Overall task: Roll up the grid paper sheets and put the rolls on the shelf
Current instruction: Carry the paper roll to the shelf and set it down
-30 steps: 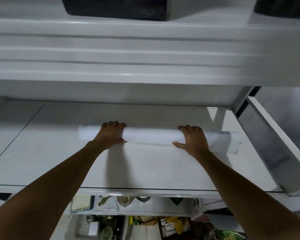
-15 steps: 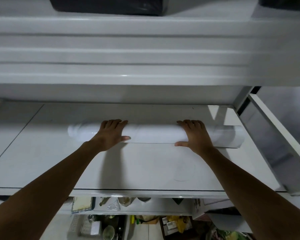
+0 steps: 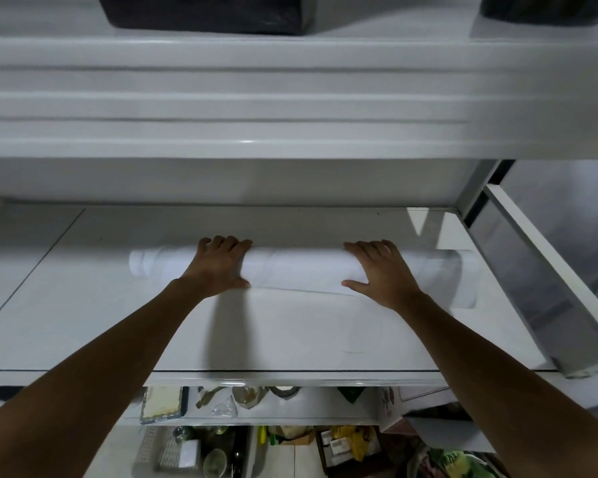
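A white roll of grid paper (image 3: 297,270) lies lengthwise across the white shelf board (image 3: 273,336), a little behind its middle. My left hand (image 3: 218,267) lies over the roll near its left end, fingers draped across the top and thumb at the near side. My right hand (image 3: 382,274) holds it the same way toward the right end. A loose edge of the sheet shows along the near side between my hands. The roll's right end (image 3: 463,281) looks wider and looser than the left.
The thick front of an upper shelf (image 3: 290,98) overhangs the space, with a black box (image 3: 204,12) and another dark object (image 3: 546,5) on top. A grey slanted panel (image 3: 539,281) borders the right side. Cluttered lower shelves (image 3: 221,443) show below the board's front edge.
Both hands have pushed the roll slightly further back and left on the shelf. A loose paper edge now shows at its near side.
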`<state>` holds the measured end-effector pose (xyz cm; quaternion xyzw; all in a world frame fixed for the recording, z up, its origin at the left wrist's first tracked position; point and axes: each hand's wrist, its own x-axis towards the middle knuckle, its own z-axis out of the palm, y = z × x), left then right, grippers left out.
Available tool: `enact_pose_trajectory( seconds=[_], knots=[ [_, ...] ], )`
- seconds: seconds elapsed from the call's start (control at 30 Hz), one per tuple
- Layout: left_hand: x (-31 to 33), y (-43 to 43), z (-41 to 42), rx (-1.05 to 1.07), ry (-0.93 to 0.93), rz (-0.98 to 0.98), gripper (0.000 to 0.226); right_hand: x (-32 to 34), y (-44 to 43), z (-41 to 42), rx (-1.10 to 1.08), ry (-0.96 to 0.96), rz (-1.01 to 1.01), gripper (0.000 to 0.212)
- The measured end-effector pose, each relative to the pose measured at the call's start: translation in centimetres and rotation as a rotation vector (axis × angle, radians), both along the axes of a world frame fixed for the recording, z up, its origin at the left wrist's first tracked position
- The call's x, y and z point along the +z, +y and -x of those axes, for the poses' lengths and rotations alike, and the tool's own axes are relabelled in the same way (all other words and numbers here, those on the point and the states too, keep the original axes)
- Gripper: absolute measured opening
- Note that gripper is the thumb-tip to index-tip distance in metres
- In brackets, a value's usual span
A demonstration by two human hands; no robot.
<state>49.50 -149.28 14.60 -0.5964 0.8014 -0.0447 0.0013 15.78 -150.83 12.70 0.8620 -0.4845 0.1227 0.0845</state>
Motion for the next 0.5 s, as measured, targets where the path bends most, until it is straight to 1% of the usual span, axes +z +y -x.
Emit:
enact_pose_trajectory(
  seconds=[0.17, 0.3, 0.5],
  knots=[
    [-0.5, -1.5, 1.1, 0.008, -0.016, 0.124, 0.089, -0.2, -1.6, -0.4, -0.081, -0.047, 0.043, 0.068],
    [-0.6, -3.1, 1.6, 0.031, -0.025, 0.126, 0.085, 0.1, -3.4, -0.6, -0.122, -0.062, 0.052, 0.073],
    [-0.8, -4.1, 1.6, 0.077, 0.005, 0.137, 0.083, 1.0, -5.0, -0.9, -0.159, 0.019, -0.052, 0.076]
  ],
)
